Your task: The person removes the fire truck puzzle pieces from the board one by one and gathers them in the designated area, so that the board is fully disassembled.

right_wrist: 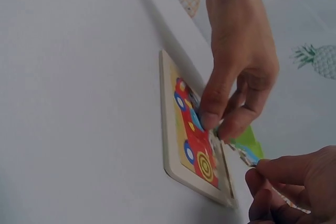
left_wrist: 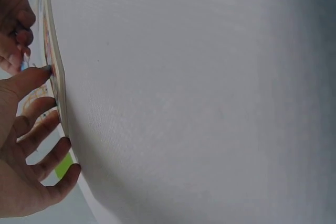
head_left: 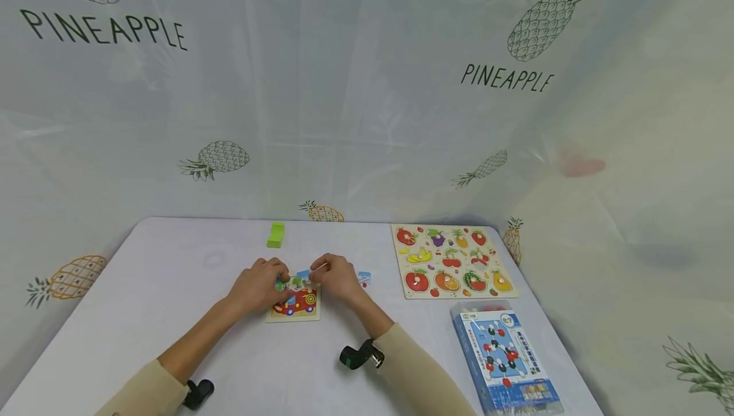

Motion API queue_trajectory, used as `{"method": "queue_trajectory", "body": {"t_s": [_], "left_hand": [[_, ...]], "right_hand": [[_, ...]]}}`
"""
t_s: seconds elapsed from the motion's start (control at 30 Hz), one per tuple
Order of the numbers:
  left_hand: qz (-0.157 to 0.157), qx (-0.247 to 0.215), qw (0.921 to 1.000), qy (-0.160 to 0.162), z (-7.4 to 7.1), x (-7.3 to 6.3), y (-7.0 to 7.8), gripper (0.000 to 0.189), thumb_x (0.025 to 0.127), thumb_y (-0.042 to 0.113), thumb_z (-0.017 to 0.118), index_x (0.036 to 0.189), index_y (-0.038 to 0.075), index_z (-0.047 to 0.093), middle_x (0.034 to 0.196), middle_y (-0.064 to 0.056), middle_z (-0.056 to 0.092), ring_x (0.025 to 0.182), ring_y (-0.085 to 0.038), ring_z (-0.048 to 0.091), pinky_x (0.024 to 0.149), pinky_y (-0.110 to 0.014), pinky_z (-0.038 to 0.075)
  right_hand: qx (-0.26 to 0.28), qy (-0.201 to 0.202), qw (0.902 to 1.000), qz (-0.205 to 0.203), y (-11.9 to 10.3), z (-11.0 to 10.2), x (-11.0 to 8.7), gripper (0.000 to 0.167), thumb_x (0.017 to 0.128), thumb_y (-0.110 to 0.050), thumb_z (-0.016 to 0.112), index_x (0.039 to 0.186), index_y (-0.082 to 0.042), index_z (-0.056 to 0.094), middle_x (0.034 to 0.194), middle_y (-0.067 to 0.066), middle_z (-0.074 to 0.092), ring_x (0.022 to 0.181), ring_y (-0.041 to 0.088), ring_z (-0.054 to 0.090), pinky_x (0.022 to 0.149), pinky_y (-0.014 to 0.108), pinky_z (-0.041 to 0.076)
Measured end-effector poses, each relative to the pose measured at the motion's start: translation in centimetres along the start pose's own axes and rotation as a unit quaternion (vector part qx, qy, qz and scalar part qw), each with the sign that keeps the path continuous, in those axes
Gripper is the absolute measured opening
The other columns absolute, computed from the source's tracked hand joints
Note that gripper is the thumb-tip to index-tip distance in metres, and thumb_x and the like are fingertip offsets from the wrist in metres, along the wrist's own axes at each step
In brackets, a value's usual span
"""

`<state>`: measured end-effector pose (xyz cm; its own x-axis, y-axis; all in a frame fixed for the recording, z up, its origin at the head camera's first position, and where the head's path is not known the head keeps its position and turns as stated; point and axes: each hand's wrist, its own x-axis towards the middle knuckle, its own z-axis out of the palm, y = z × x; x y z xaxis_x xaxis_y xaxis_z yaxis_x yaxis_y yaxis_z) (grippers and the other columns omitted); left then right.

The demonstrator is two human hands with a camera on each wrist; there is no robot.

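A small wooden jigsaw board (head_left: 292, 314) with a red vehicle picture lies on the table, its upper part uncovered in places. My left hand (head_left: 260, 285) grips it at the left and far side. The left thumb rests on the picture, and the fingers (left_wrist: 44, 129) spread along the edge in the left wrist view. Over the board's far right corner my right hand (head_left: 339, 279) pinches a thin puzzle piece (right_wrist: 248, 156) with some blue on it between thumb and fingers. Another blue piece (head_left: 364, 278) lies just beyond the right hand.
A green folded piece (head_left: 276, 236) sits near the table's far edge. A fruit puzzle board (head_left: 410, 260) lies at the far right. Nearer stands a blue box (head_left: 507, 358) with a molecule picture. Pineapple-print curtain (head_left: 344, 85) hangs behind the white table (head_left: 189, 276).
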<state>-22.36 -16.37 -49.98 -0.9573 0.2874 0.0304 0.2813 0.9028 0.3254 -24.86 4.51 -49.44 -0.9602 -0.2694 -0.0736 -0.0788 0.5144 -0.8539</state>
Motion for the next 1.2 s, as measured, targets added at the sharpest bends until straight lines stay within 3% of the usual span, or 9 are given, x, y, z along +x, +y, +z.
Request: {"method": "queue_trajectory", "body": {"t_s": [0.17, 0.4, 0.6, 0.73, 0.9, 1.2], "left_hand": [[-0.001, 0.006, 1.0, -0.001, 0.2, 0.1, -0.1, 0.035, 0.08, 0.044, 0.082, 0.099, 0.015, 0.076, 0.12, -0.002, 0.066, 0.109, -0.032, 0.056, 0.08, -0.056, 0.051], [-0.003, 0.005, 1.0, -0.005, 0.4, 0.1, -0.1, 0.036, 0.081, 0.046, 0.081, 0.1, 0.016, 0.075, 0.122, -0.002, 0.065, 0.11, -0.032, 0.056, 0.08, -0.055, 0.051], [0.002, 0.007, 1.0, 0.003, 0.4, 0.0, -0.2, 0.035, 0.081, 0.046, 0.081, 0.099, 0.016, 0.075, 0.122, -0.003, 0.065, 0.108, -0.031, 0.056, 0.079, -0.054, 0.052], [0.002, 0.004, 1.0, 0.003, 0.4, 0.0, -0.2, 0.034, 0.081, 0.045, 0.081, 0.098, 0.016, 0.075, 0.121, -0.003, 0.065, 0.107, -0.03, 0.056, 0.077, -0.052, 0.052], [0.003, 0.004, 0.9999, 0.008, 0.3, -0.1, -0.2, 0.032, 0.081, 0.044, 0.082, 0.096, 0.017, 0.074, 0.121, -0.003, 0.065, 0.107, -0.03, 0.056, 0.075, -0.051, 0.052], [0.002, 0.0, 1.0, 0.007, 0.4, 0.0, -0.2, 0.032, 0.081, 0.043, 0.081, 0.097, 0.016, 0.074, 0.121, -0.003, 0.065, 0.106, -0.029, 0.055, 0.074, -0.051, 0.052]], "right_hand": [[-0.01, -0.01, 0.9998, -0.013, 0.2, -1.2, -0.1, 0.022, 0.092, -0.018, 0.072, 0.112, -0.012, 0.076, 0.089, -0.002, 0.073, 0.08, 0.012, 0.064, 0.067, 0.026, 0.048], [-0.009, -0.015, 0.9998, -0.005, 0.2, -3.3, -0.2, 0.017, 0.089, -0.018, 0.074, 0.104, -0.012, 0.078, 0.09, 0.0, 0.073, 0.081, 0.019, 0.062, 0.067, 0.029, 0.045], [-0.048, -0.011, 0.9988, 0.0, 0.4, -5.3, 0.2, 0.008, 0.092, -0.022, 0.073, 0.093, -0.016, 0.078, 0.088, -0.004, 0.071, 0.077, 0.015, 0.056, 0.06, 0.029, 0.044], [-0.081, -0.022, 0.9965, 0.001, 0.7, -6.7, 0.8, 0.008, 0.091, -0.023, 0.074, 0.091, -0.016, 0.077, 0.086, -0.004, 0.07, 0.076, 0.015, 0.055, 0.059, 0.028, 0.043], [-0.126, -0.052, 0.9907, -0.001, 1.0, -7.9, 1.1, 0.008, 0.092, -0.022, 0.073, 0.094, -0.015, 0.078, 0.088, -0.005, 0.071, 0.077, 0.014, 0.055, 0.065, 0.028, 0.045], [-0.156, -0.077, 0.9848, -0.004, 1.5, -8.8, 1.1, 0.007, 0.092, -0.019, 0.073, 0.089, -0.014, 0.078, 0.087, -0.005, 0.071, 0.075, 0.013, 0.056, 0.065, 0.028, 0.045]]}}
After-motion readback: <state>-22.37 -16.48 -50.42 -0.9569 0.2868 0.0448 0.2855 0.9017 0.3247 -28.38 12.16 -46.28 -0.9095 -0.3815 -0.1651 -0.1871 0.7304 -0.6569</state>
